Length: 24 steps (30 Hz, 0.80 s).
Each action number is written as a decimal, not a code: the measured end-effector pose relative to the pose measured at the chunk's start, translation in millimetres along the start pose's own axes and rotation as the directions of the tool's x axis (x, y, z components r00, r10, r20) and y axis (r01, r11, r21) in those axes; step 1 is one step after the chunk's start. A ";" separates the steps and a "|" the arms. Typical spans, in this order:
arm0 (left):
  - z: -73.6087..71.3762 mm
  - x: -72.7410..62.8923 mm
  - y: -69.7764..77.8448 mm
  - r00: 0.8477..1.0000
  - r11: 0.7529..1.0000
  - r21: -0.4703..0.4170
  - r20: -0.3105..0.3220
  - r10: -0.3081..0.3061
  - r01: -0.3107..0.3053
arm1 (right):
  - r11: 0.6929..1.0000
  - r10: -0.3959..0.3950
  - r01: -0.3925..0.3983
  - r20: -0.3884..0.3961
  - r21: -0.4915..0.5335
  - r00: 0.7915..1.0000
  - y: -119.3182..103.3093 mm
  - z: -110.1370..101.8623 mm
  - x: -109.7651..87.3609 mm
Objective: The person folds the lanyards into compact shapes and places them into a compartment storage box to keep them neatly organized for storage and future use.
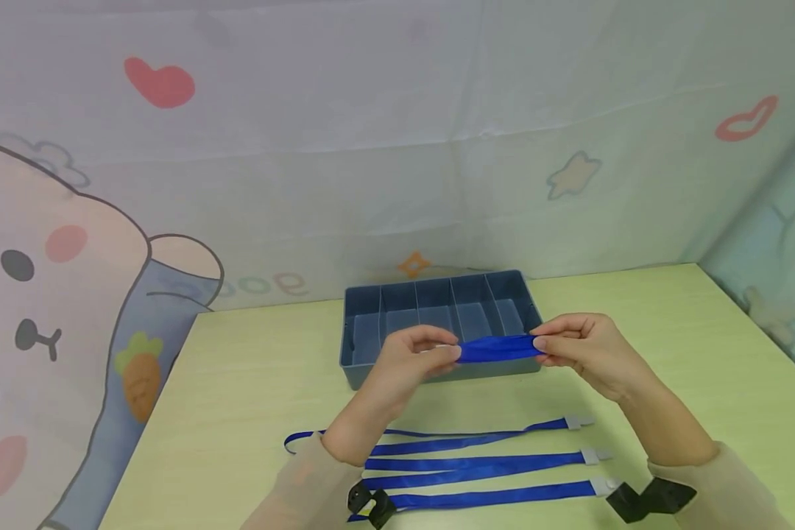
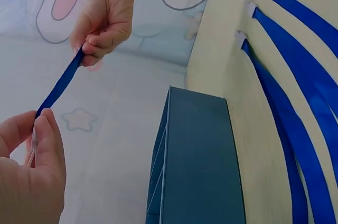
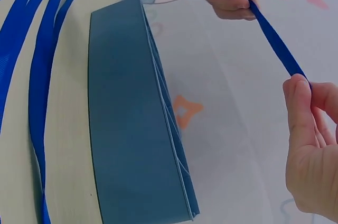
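Note:
A folded blue lanyard [image 1: 498, 349] is stretched level between my two hands, in front of and above the divided grey-blue box [image 1: 493, 370]. My left hand [image 1: 400, 364] pinches its left end between thumb and fingers. A small white piece, perhaps the clip, shows by the left fingers in the left wrist view. At the other end, my right hand [image 1: 592, 357] pinches the blue strap [image 3: 280, 49] with thumb and fingertips. The box's visible compartments hold nothing that I can see.
Three more blue lanyards lie side by side on the pale table [image 1: 238, 412], their white clips [image 1: 590, 456] pointing right. My left forearm hides part of them. A printed cloth [image 1: 371, 147] hangs behind the table.

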State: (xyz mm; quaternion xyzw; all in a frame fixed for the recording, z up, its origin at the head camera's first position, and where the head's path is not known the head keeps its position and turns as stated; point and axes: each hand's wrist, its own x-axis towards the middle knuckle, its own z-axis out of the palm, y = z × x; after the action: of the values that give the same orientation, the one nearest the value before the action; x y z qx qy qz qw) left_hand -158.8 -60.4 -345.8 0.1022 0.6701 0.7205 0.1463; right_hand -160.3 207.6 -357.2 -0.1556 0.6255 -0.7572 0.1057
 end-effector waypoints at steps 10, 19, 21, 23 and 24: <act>-1.1 -3.8 6.7 0.994 0.990 0.091 0.041 0.105 -0.108 | 0.993 -0.108 0.112 0.089 -0.030 0.990 -7.5 -0.5 -3.6; -9.5 -17.7 22.3 0.933 0.951 0.123 0.264 0.245 -0.285 | 0.895 -0.430 0.440 0.402 0.072 0.808 -16.1 -4.8 -8.4; -9.0 -18.5 24.8 0.927 0.944 0.120 0.262 0.268 -0.307 | 0.884 -0.453 0.461 0.400 0.081 0.797 -17.9 -4.8 -8.1; -7.8 -18.7 26.1 0.933 0.944 0.121 0.235 0.272 -0.306 | 0.891 -0.442 0.448 0.377 0.078 0.814 -18.8 -4.1 -8.2; -7.0 -18.3 26.1 0.939 0.946 0.124 0.214 0.268 -0.298 | 0.898 -0.430 0.434 0.360 0.073 0.828 -18.8 -3.8 -8.3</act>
State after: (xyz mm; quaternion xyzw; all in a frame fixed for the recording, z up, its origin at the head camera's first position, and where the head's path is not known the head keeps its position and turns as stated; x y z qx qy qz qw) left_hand -146.0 -74.8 -319.5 0.2785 0.6845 0.6667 0.0970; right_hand -153.3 217.7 -340.2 -0.4322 0.5475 -0.7151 0.0460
